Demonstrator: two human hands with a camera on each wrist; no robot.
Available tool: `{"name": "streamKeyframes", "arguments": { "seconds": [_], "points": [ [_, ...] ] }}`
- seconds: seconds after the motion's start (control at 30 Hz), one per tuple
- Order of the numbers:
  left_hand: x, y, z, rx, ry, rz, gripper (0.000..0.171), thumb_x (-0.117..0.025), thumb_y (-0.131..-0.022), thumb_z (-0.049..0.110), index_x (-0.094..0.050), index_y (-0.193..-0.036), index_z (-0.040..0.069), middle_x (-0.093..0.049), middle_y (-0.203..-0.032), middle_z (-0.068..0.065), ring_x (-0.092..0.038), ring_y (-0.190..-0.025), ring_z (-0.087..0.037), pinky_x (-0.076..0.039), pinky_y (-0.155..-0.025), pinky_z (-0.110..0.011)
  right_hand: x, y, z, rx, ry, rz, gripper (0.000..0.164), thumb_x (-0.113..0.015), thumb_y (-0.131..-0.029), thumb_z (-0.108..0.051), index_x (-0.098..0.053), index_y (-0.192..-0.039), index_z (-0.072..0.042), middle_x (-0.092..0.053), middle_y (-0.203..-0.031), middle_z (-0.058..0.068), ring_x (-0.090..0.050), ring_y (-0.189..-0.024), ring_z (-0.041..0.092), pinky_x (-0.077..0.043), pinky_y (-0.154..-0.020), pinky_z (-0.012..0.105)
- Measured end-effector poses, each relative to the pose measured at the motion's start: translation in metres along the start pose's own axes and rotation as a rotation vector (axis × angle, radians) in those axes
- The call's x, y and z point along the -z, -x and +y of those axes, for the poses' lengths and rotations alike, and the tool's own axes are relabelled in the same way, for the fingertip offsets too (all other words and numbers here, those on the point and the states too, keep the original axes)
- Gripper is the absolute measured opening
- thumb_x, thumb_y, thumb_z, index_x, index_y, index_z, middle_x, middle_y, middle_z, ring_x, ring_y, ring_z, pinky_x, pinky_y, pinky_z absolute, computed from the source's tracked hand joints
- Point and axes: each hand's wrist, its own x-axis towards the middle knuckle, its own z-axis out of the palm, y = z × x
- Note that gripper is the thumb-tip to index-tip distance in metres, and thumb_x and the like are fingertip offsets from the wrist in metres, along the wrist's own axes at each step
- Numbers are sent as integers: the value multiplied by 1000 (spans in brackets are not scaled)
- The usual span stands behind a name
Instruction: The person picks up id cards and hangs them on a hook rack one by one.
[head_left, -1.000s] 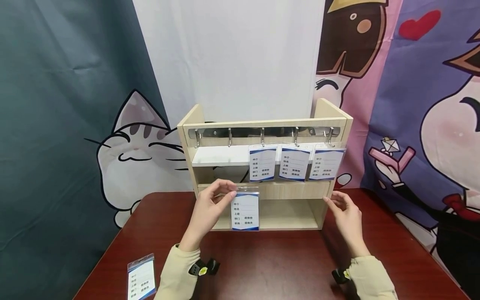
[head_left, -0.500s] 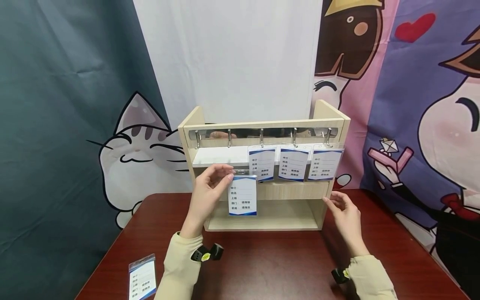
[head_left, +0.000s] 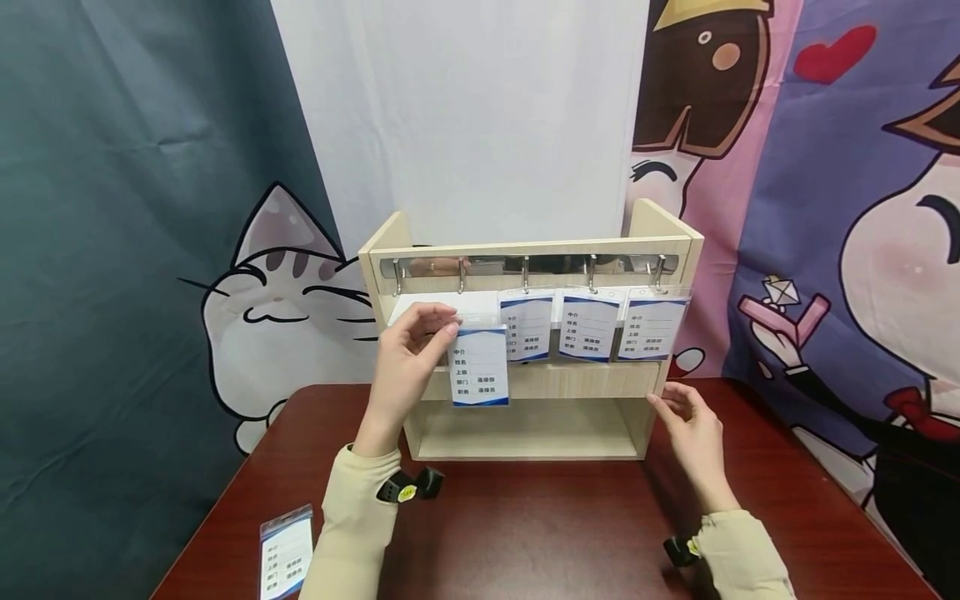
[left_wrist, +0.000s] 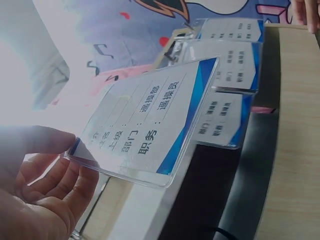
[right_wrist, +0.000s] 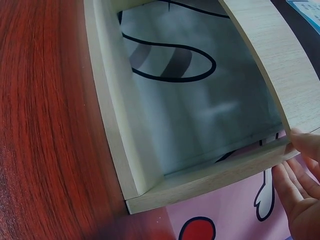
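In the head view my left hand pinches an ID badge in a clear plastic sleeve by its upper left corner. The badge hangs upright in front of a small wooden shelf, below the second hook from the left and apart from it. The left wrist view shows thumb and fingers on the edge of this badge. My right hand holds the shelf's right side panel near its front edge; the right wrist view shows the thumb and fingers on that panel's edge.
Three similar badges hang from the right-hand hooks on the metal strip. Another badge lies on the dark red table at the front left. Printed curtains stand close behind the shelf.
My left hand has raised the badge from the lower compartment's height up toward the hooks, and slightly left. The right hand has stayed on the side panel.
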Motion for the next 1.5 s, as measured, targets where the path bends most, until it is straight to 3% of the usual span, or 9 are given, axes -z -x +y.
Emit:
{"name": "streamKeyframes", "arguments": {
  "seconds": [0.17,0.6,1.5],
  "points": [
    [3,-7,6,-1,-14,42,18,-68,-94,-1,-67,-111,-4,-70,-103,-16,-67,-92,-17,-55,-78,-24,-1,1,0,3,3,-10,37,-73,-95,-26,-63,-124,-4,-70,-114,17,-52,-87,-17,-42,-73,4],
    [5,-16,14,9,-27,65,16,-68,-94,-1,-67,-110,-3,-69,-105,-15,-66,-92,-18,-56,-82,-26,-2,2,1,18,-15,-16,36,-72,-96,-22,-60,-124,-2,-68,-115,18,-51,-88,-17,-41,-77,1],
    [9,-27,10,105,-79,76,19,-70,-94,4,-70,-112,-2,-71,-103,-17,-64,-80,-13,-53,-64,-21,-3,1,2,22,-6,-28,37,-70,-98,-24,-59,-126,-2,-67,-116,17,-50,-89,-16,-41,-78,2]
  ]
}}
